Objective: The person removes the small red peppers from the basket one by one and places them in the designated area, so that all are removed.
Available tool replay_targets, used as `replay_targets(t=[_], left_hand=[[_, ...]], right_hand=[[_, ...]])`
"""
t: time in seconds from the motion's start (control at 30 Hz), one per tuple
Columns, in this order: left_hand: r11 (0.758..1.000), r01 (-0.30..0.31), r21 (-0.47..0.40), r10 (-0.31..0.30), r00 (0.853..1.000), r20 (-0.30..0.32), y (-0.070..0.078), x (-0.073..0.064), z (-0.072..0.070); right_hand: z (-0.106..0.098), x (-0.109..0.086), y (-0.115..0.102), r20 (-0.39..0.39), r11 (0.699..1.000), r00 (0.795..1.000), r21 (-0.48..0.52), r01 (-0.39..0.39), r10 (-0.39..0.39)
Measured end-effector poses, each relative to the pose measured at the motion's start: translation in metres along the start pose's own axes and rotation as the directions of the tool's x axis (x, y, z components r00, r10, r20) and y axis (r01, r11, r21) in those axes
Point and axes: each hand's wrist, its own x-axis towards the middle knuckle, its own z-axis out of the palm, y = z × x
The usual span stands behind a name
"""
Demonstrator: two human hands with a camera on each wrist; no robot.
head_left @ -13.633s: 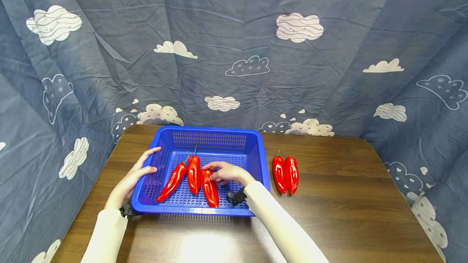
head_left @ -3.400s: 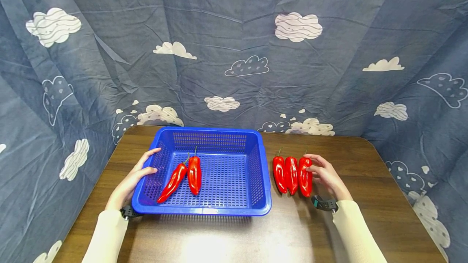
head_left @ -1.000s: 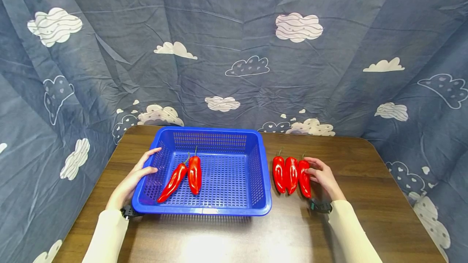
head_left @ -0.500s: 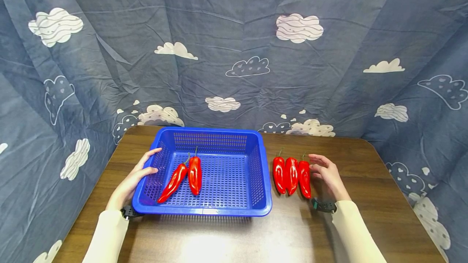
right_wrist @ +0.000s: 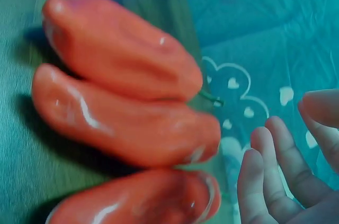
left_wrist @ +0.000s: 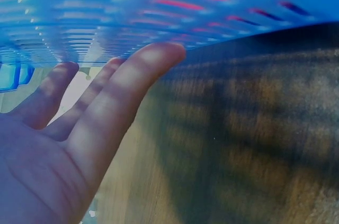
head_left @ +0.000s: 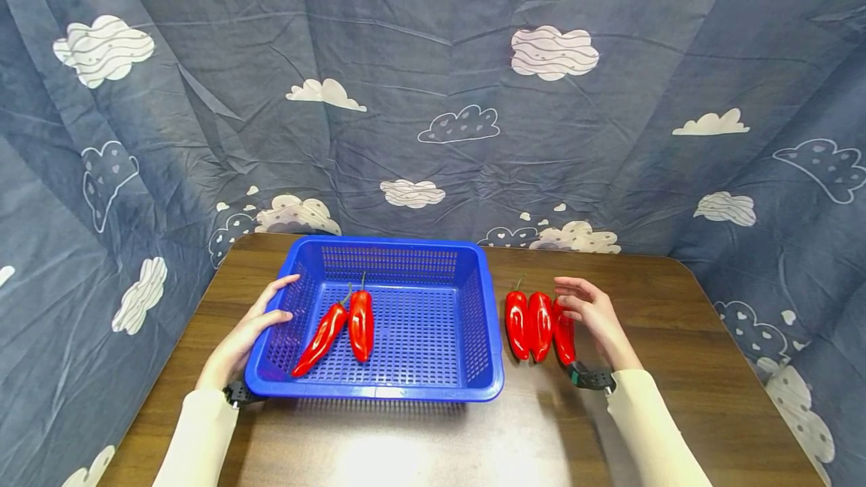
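My left hand (head_left: pixel 246 329) holds the left rim of a blue plastic basket (head_left: pixel 372 391), with two digits over the rim. Other fingers (left_wrist: pixel 111 105) lie against the outside of its slotted wall in the left wrist view. Two shiny red peppers rest inside: a slanting pepper (head_left: pixel 321 339) and a more upright pepper (head_left: pixel 361 325). Right of the basket, three red peppers lie side by side: the left pepper (head_left: pixel 517 324), the middle pepper (head_left: pixel 540 325) and the right pepper (head_left: pixel 564 340). My right hand (head_left: pixel 595 314) hovers over the right pepper's stem end, fingers extended, holding nothing.
The brown wooden table (head_left: pixel 649 344) extends to the right of the peppers and in front of the basket. A dark blue cloth (head_left: pixel 460 171) with white clouds hangs behind and along both sides.
A third pepper went from the basket to the row on the table. My right hand straightened it against its neighbours, let go, and has now shifted left above it. My left hand stays put.
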Motion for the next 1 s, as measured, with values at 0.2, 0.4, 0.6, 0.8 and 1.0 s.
replay_targets(t=[0.2, 0.4, 0.6, 0.8, 1.0], left_hand=[[1.0, 0.006, 0.003, -0.006, 1.0, 0.0, 0.0, 0.0, 0.0], [1.0, 0.0, 0.013, 0.0, 1.0, -0.001, 0.0, 0.0, -0.001], [1.0, -0.002, 0.018, 0.002, 1.0, 0.0, 0.0, 0.001, -0.001], [1.0, 0.001, 0.016, -0.001, 1.0, -0.003, 0.0, 0.0, 0.0], [1.0, 0.005, 0.015, -0.005, 1.0, -0.009, 0.0, 0.0, 0.0]], right_hand=[[0.012, 0.001, -0.008, 0.042, 1.0, 0.999, -0.011, 0.023, -0.023], [0.024, 0.002, -0.016, 0.089, 0.999, 0.995, 0.016, 0.042, -0.044], [0.037, -0.001, -0.029, 0.121, 0.998, 0.991, 0.0, 0.06, -0.06], [0.047, 0.0, -0.036, 0.156, 0.997, 0.984, -0.006, 0.083, -0.081], [0.059, 0.002, -0.044, 0.189, 0.993, 0.975, 0.012, 0.113, -0.114]])
